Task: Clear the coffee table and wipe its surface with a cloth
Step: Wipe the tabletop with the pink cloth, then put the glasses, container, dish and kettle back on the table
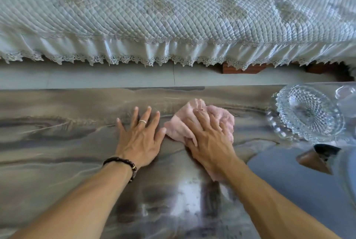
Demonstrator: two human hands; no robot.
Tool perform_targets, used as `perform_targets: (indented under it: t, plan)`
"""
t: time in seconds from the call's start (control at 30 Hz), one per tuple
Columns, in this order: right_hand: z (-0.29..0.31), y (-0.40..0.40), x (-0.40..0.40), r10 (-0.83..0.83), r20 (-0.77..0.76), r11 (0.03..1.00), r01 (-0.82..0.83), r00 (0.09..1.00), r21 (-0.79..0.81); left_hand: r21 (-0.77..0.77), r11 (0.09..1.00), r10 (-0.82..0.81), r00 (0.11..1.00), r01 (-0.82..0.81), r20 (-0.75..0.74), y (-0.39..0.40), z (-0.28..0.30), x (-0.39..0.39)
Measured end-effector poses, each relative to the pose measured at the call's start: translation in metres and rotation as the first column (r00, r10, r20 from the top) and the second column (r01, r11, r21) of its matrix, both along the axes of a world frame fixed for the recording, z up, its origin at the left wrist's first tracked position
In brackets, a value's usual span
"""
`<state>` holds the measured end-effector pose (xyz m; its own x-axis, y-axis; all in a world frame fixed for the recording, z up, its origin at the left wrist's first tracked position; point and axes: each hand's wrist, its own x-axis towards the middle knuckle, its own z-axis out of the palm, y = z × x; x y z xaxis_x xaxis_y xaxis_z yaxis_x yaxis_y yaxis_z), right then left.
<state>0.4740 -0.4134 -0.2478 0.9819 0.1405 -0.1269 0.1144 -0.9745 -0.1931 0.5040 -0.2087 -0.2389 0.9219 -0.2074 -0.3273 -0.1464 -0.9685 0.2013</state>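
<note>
The coffee table point(57, 142) has a glossy grey marbled top that fills the lower half of the head view. A crumpled pink cloth point(221, 115) lies on it near the middle. My right hand point(208, 132) presses flat on the cloth with its fingers spread over it. My left hand point(140, 136) lies flat on the bare tabletop just left of the cloth, fingers apart, thumb touching the cloth's edge. It wears a ring, and a dark bead bracelet circles the wrist.
A cut-glass dish point(308, 113) stands at the table's right, with another clear glass piece point(344, 92) behind it. A brown and black object point(317, 157) sits below the dish. A sofa with a quilted pale cover point(173, 17) runs beyond a strip of floor point(96, 77).
</note>
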Motion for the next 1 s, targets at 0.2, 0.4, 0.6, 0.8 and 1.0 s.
perform_targets:
  t: [0.2,0.4,0.6,0.8,1.0]
  plan:
    - [0.005,0.003,0.096,-0.565,-0.097,0.815,0.572,0.82,0.09,-0.031,0.999,-0.013,1.0,0.012,-0.02,0.0,-0.013,0.005]
    - [0.0,-0.028,0.071,-0.266,-0.015,0.964,0.266,0.964,-0.009,-0.036,0.999,-0.012,0.999,0.01,-0.052,0.0,-0.011,0.004]
    - [0.015,0.013,0.087,-0.432,-0.073,0.89,0.438,0.899,0.123,-0.039,0.999,-0.034,0.999,0.034,-0.013,0.003,-0.013,0.006]
    - [0.015,0.003,0.051,-0.214,-0.183,0.977,0.214,0.959,-0.021,-0.055,0.998,-0.039,0.999,0.038,-0.023,0.007,-0.005,0.008]
    - [0.084,0.031,0.033,-0.183,-0.231,0.982,0.165,0.956,-0.093,-0.022,0.991,-0.127,0.983,0.131,0.129,0.005,0.052,-0.015]
